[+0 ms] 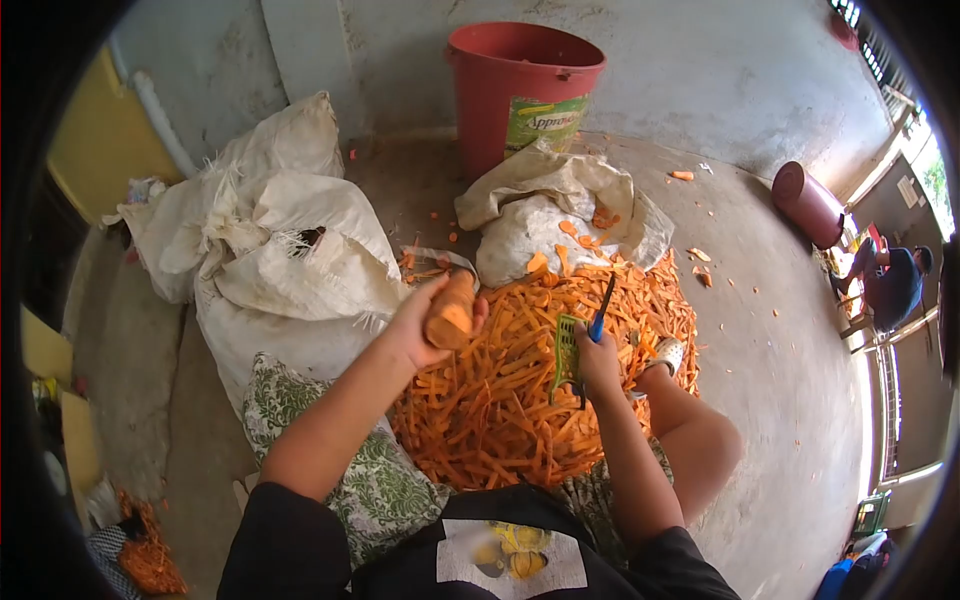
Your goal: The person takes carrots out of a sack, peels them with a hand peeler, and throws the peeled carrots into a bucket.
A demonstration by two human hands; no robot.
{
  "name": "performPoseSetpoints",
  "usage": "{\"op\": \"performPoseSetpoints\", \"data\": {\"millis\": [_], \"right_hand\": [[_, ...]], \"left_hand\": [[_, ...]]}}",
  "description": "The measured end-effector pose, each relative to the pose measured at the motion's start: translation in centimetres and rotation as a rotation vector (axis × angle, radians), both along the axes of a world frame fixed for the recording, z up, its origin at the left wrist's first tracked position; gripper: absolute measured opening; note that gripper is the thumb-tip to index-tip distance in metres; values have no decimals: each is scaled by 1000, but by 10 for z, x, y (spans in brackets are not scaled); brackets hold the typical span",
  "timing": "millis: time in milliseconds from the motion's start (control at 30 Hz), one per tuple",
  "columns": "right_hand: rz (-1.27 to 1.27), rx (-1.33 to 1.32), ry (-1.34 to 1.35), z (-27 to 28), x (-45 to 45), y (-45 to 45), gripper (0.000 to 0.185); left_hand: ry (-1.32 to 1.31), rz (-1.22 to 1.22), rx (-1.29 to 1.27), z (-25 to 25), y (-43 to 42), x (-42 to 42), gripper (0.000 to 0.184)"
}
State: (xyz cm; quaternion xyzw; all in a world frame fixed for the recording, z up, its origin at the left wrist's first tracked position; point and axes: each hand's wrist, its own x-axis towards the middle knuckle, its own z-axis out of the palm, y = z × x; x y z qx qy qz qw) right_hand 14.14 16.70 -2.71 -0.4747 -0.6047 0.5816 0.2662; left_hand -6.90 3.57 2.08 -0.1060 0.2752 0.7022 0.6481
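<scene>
Root (450, 318), thick and orange, is in the left hand (410, 328), over the near-left part of the strip pile. Left fingers wrap round its sides, thumb opposite; one blunt end faces the wearer. Right hand (600, 365) is closed round a blue-handled tool (598, 328), dark narrow end pointing up and away. Green slotted tool (566, 350) is at the same hand, on its left side; can't tell how the fingers hold it. Hands well apart, root and tools not touching.

Below both: big heap of orange strips (500, 410), spilling toward the wearer's legs. Shoe (669, 354), light-coloured, at its right edge. Crumpled white sack (555, 235) at the far edge, orange pieces on it. Red bucket (480, 110) upright behind that, green label on its side, by the wall (680, 70). Bulky white sacks (300, 270) to the left. Dark red bucket (808, 205) tilted, far right. Person in dark blue top (893, 292) beyond it. Scraps dot the concrete floor (790, 420).
</scene>
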Motion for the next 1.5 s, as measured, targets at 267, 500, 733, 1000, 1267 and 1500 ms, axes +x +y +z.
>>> {"op": "performPoseSetpoints", "data": {"millis": [267, 500, 733, 1000, 1267, 1500], "right_hand": [[-168, -144, 384, 63, 1, -35, 25], [-99, 108, 113, 30, -24, -61, 27], [-100, 137, 24, 14, -41, -68, 28], [-429, 412, -152, -22, -29, 2, 29], [-182, 208, 131, 23, -42, -58, 24], [-85, 263, -37, 27, -36, -83, 27]], "left_hand": [[53, -198, -16, -18, -22, 83, 38], [-20, -229, -54, -55, -25, 105, 36], [20, -285, -31, -67, -18, 96, 32], [269, -622, -130, -47, -40, 97, 41], [144, -426, -102, -63, -32, 85, 40], [41, -410, -43, -67, -30, 99, 33]]}}
